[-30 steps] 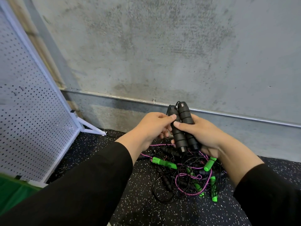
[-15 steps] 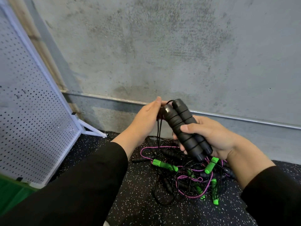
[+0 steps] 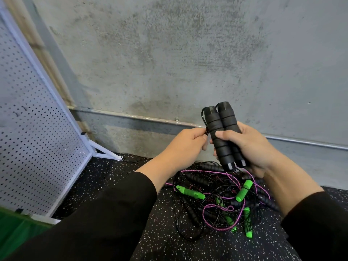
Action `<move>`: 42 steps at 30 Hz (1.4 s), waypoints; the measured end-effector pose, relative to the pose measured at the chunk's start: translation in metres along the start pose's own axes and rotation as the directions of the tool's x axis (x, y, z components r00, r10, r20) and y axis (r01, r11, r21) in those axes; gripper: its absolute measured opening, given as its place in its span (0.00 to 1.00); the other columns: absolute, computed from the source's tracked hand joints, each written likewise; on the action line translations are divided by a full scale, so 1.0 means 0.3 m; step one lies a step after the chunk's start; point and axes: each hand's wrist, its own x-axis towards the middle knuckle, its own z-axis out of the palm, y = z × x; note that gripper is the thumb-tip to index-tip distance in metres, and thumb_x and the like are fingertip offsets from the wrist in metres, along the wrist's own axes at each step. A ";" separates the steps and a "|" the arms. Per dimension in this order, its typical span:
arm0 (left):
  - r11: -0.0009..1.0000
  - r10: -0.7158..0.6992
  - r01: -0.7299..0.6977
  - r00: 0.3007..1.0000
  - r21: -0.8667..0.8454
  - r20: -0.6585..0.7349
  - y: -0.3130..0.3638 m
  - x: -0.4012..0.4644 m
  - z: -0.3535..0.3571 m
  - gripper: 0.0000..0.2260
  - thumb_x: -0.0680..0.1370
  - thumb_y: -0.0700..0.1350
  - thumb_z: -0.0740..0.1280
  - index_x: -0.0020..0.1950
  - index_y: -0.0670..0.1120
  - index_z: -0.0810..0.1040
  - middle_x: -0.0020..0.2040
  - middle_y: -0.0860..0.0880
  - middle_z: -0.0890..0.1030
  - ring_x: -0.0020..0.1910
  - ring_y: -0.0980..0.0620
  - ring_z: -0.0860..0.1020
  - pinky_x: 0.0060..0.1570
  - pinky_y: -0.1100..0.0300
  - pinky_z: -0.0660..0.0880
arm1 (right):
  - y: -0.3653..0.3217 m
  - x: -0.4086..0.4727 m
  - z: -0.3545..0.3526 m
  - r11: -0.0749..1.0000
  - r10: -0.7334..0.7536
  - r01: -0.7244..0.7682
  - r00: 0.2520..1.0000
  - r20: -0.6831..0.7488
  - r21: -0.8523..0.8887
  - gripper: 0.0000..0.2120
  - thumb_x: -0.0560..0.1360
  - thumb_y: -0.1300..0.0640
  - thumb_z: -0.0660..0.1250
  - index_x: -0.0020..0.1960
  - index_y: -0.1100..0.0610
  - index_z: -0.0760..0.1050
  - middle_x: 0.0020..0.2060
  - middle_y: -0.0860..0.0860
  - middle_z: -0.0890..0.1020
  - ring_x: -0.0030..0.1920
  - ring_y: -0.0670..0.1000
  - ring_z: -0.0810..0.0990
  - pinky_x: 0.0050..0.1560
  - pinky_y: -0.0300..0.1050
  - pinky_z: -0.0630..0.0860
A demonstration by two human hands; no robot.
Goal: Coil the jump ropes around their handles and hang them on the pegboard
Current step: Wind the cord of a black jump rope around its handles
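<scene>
We've got both black handles [image 3: 224,136] gripped together in our right hand [image 3: 248,147] — left hand [image 3: 186,146] pinches the black cord [image 3: 204,121] beside them, tangled ropes [image 3: 216,200] below.

The pegboard [image 3: 35,129] leans at the frame's left edge, the wall [image 3: 188,53] behind it filling the upper frame. A tangled pile of jump ropes [image 3: 216,200] lies on the floor [image 3: 113,185] at lower centre. Above the pile, the right hand [image 3: 250,147] holds two handles [image 3: 223,134] side by side, with the left hand [image 3: 186,147] just left of them.
</scene>
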 end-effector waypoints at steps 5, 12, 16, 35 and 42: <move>0.994 -0.110 0.110 0.993 -0.008 0.051 0.025 -0.003 -0.012 0.12 0.75 0.36 0.59 0.32 0.46 0.70 0.24 0.54 0.64 0.26 0.52 0.61 0.34 0.54 0.59 | 0.017 0.028 -0.004 0.941 -0.120 0.068 0.983 -0.138 -0.331 0.07 0.74 0.61 0.74 0.49 0.56 0.77 0.41 0.62 0.82 0.35 0.58 0.82 0.34 0.53 0.82; 0.937 -0.275 0.282 0.959 -0.206 0.062 0.012 -0.005 0.000 0.14 0.82 0.53 0.62 0.42 0.47 0.76 0.33 0.51 0.72 0.25 0.54 0.62 0.26 0.62 0.61 | 0.057 0.061 0.027 0.695 -0.290 0.097 0.944 -0.155 -0.712 0.13 0.72 0.56 0.75 0.54 0.46 0.78 0.35 0.45 0.80 0.37 0.48 0.77 0.38 0.44 0.73; 0.892 -0.321 0.327 0.944 -0.312 0.072 0.013 -0.014 -0.001 0.22 0.83 0.64 0.55 0.44 0.48 0.74 0.36 0.50 0.73 0.23 0.56 0.62 0.25 0.63 0.61 | 0.062 0.054 0.047 0.599 -0.261 0.128 0.965 -0.041 -0.791 0.18 0.73 0.55 0.73 0.57 0.39 0.72 0.39 0.42 0.80 0.41 0.44 0.78 0.39 0.40 0.70; 0.877 -0.253 0.135 0.946 -0.462 -0.203 -0.063 0.035 -0.119 0.16 0.85 0.55 0.59 0.57 0.50 0.84 0.35 0.52 0.72 0.27 0.56 0.64 0.28 0.61 0.60 | 0.001 0.021 0.045 0.961 0.063 -0.064 0.998 0.013 0.268 0.24 0.82 0.49 0.50 0.55 0.68 0.75 0.43 0.65 0.80 0.34 0.57 0.72 0.31 0.47 0.69; 0.882 -0.217 0.125 0.964 -0.454 -0.155 -0.056 0.019 -0.070 0.10 0.84 0.48 0.65 0.51 0.47 0.84 0.34 0.51 0.71 0.24 0.57 0.63 0.25 0.63 0.60 | -0.001 0.005 0.060 0.950 -0.023 -0.031 0.985 0.170 0.312 0.24 0.82 0.48 0.54 0.62 0.67 0.74 0.47 0.63 0.80 0.36 0.56 0.73 0.33 0.48 0.70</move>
